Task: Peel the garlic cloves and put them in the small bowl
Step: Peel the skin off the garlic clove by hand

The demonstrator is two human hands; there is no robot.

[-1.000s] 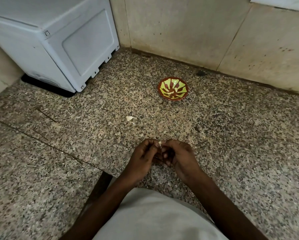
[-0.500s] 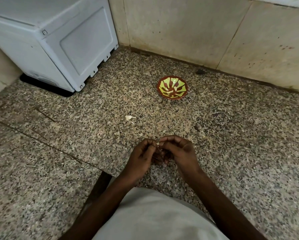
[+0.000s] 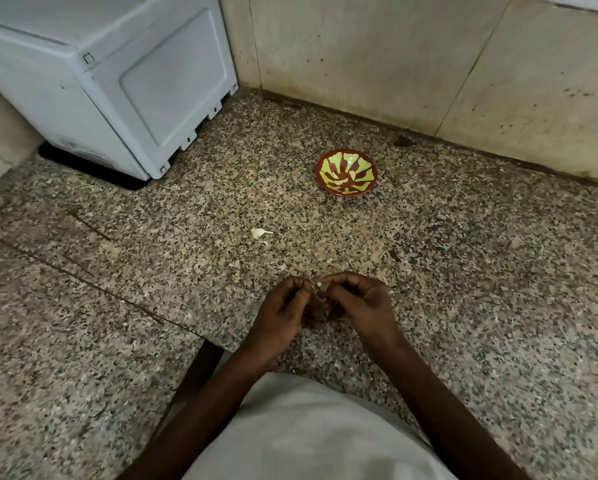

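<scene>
My left hand [image 3: 283, 308] and my right hand [image 3: 361, 303] meet fingertip to fingertip low over the speckled granite counter. Between the fingertips a small pale garlic clove [image 3: 319, 285] shows; most of it is hidden by my fingers. Both hands pinch it. A small bowl [image 3: 346, 172], red-brown with a yellow-green pattern, stands farther back on the counter, well apart from my hands, and looks empty. A white garlic piece [image 3: 259, 233] lies on the counter between the hands and the bowl, to the left, with a smaller scrap of skin [image 3: 264, 243] beside it.
A white appliance box [image 3: 110, 81] stands at the back left. Beige stone wall panels [image 3: 394, 57] close the back. A seam [image 3: 93, 285] runs diagonally across the counter on the left. My white shirt [image 3: 311, 434] fills the bottom.
My hands stay together at the same spot, with the fingers shifting slightly around the clove. The bowl and the loose garlic piece have not moved.
</scene>
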